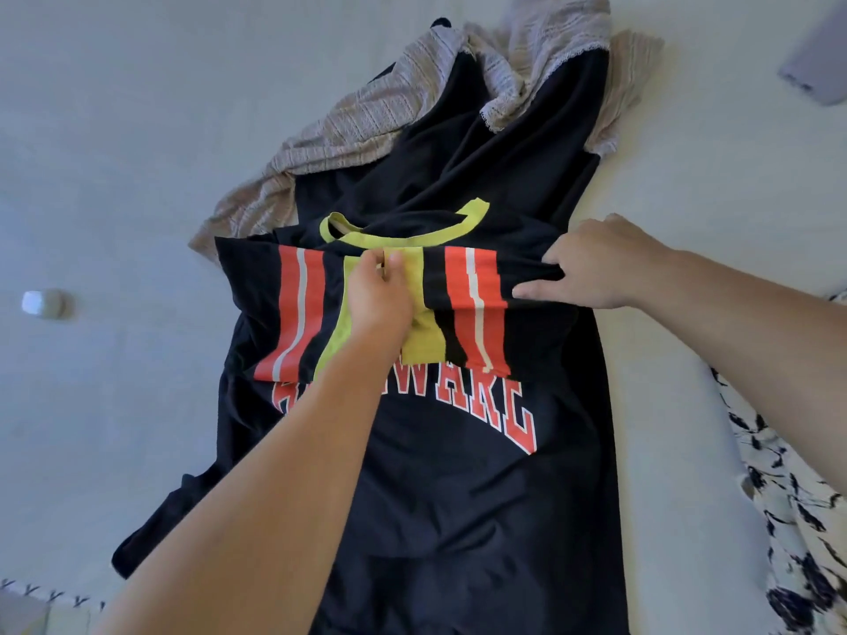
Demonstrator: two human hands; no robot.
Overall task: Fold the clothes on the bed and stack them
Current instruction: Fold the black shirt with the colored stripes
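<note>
The bed [114,176] fills the view, its pale sheet running to every edge. Spread across its middle, from about 12 o'clock down to 6 o'clock, lies a large dark T-shirt [458,520] with red block lettering arched across the chest. Both sleeves, banded in red, white and yellow, are folded inward over the chest so that they meet near the centre, just below the yellow collar [403,236].

At 12 o'clock, partly under the top of the T-shirt, sits a crumpled beige knit top [366,112] with a lacy edge. At 4 o'clock, along the right edge of the view, lies a white cloth with a dark floral print [788,520], just beside the T-shirt but apart from it.

The left hand [380,300] reaches in from 7 o'clock to the centre — its fingers [394,261] pinch the yellow cuff where the two sleeves meet. The right hand [605,263] comes in from 3 o'clock and lies on the right sleeve; the forefinger is stretched flat along the fabric, while the other fingers curl into the fold at the sleeve's top edge, gripping it.

A small white object [43,303] rests on the sheet at 9 o'clock, too blurred to identify. A grey object [820,61] shows at 2 o'clock — only partly in view.
</note>
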